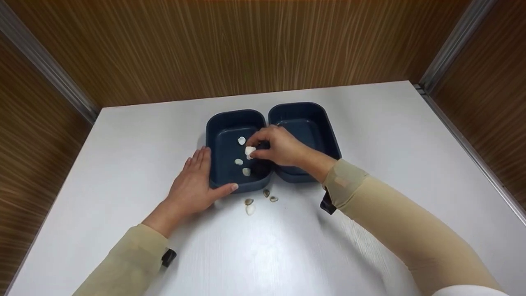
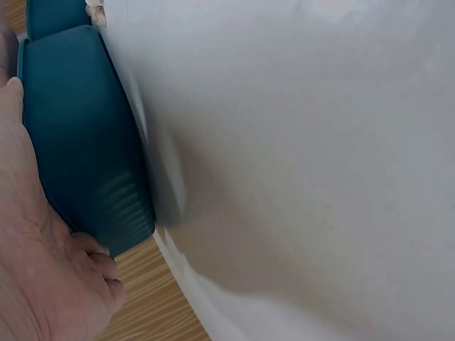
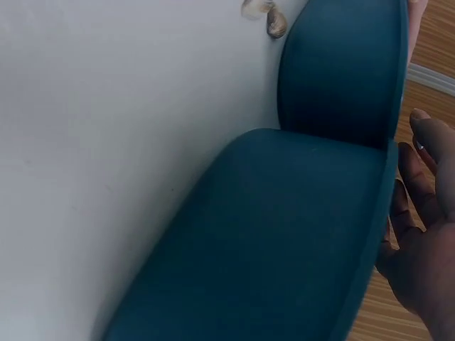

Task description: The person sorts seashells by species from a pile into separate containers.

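Observation:
Two dark blue boxes stand side by side on the table. Over the left box (image 1: 222,164), my right hand (image 1: 279,146) pinches a white seashell (image 1: 250,151) between thumb and fingers. Inside that box lie a few pale seashells, one near the back (image 1: 241,140) and one toward the front (image 1: 246,172). My left hand (image 1: 191,187) rests against the left box's outer side with its fingers straight, its thumb along the front rim. The right box (image 1: 306,131) sits beneath my right wrist, part of its inside hidden by the arm.
Several small seashells lie on the white table (image 1: 370,131) in front of the boxes, among them a brown one (image 1: 249,201) and a white one (image 1: 250,210). A wood-grain panel (image 1: 246,49) rises behind the table, with more panels at both sides.

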Demonstrator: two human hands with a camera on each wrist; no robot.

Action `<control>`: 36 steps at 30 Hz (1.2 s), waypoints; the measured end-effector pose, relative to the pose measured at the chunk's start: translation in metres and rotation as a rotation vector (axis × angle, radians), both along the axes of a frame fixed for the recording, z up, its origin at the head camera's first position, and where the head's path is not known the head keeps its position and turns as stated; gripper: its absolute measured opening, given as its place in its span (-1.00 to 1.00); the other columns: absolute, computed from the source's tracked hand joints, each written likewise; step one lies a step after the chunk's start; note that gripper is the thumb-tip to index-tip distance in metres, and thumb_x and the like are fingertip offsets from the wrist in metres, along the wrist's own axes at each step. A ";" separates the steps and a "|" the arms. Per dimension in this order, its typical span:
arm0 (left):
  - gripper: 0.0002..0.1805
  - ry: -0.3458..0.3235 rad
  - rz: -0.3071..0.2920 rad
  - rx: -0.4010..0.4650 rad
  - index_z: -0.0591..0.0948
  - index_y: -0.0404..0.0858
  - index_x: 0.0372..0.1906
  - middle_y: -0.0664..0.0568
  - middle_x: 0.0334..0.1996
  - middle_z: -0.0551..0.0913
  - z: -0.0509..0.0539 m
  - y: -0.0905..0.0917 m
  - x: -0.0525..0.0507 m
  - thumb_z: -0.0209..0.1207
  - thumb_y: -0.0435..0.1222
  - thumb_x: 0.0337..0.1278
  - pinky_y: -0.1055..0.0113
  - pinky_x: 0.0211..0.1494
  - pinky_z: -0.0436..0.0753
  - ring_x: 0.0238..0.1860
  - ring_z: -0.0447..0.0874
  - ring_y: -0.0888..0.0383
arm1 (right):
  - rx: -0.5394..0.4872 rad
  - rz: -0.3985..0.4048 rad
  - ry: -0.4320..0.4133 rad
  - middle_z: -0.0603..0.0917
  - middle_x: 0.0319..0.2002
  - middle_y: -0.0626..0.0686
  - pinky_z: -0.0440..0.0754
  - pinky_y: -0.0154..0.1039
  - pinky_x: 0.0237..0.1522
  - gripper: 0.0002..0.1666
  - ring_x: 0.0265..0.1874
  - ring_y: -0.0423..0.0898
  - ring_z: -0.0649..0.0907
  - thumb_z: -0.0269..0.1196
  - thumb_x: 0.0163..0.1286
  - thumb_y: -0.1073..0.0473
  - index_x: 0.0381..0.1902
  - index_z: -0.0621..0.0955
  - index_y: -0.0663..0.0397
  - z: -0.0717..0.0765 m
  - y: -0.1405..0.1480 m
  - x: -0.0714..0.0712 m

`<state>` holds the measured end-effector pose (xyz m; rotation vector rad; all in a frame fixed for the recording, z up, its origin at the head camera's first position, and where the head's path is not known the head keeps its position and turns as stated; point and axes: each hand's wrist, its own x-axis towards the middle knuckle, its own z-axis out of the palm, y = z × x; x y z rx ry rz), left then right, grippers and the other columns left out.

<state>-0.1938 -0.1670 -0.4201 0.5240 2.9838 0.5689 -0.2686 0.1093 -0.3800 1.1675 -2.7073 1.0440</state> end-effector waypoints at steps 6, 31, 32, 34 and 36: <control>0.46 -0.012 0.007 -0.012 -0.14 -0.50 0.68 -0.36 0.69 -0.09 0.002 0.000 0.001 0.00 0.61 0.17 -0.11 0.70 -0.10 0.71 -0.18 -0.19 | 0.037 -0.005 0.010 0.83 -0.07 0.02 0.56 0.00 0.18 -0.79 -0.03 0.02 0.69 0.51 0.38 0.18 -0.06 0.82 0.09 -0.003 0.001 -0.002; 0.45 0.003 0.001 -0.005 -0.12 -0.52 0.67 -0.38 0.68 -0.06 0.000 0.000 -0.001 0.04 0.58 0.19 -0.10 0.70 -0.09 0.71 -0.14 -0.20 | -0.065 0.045 0.085 0.80 0.02 0.06 0.58 0.05 0.27 -0.71 0.13 0.07 0.69 0.49 0.39 0.25 0.04 0.78 0.15 0.020 0.021 0.045; 0.45 0.004 0.002 -0.005 -0.12 -0.52 0.67 -0.38 0.68 -0.06 0.001 0.000 -0.001 0.05 0.57 0.19 -0.10 0.70 -0.09 0.71 -0.14 -0.20 | -0.072 0.056 0.083 0.80 0.02 0.06 0.59 0.04 0.26 -0.71 0.13 0.05 0.69 0.49 0.38 0.25 0.05 0.78 0.14 0.020 0.023 0.050; 0.45 0.005 0.003 -0.005 -0.12 -0.52 0.67 -0.38 0.68 -0.06 0.000 0.000 -0.001 0.05 0.57 0.19 -0.10 0.70 -0.09 0.71 -0.14 -0.20 | -0.084 0.077 0.076 0.80 0.02 0.05 0.61 0.01 0.25 -0.70 0.12 0.02 0.70 0.49 0.38 0.26 0.05 0.78 0.13 0.021 0.026 0.058; 0.44 0.008 0.004 -0.008 -0.12 -0.52 0.67 -0.38 0.68 -0.07 0.000 0.000 -0.001 0.06 0.56 0.20 -0.10 0.70 -0.09 0.71 -0.14 -0.20 | -0.103 0.102 0.068 0.81 0.02 0.04 0.64 -0.04 0.23 -0.70 0.11 -0.01 0.72 0.49 0.38 0.26 0.06 0.78 0.13 0.021 0.028 0.066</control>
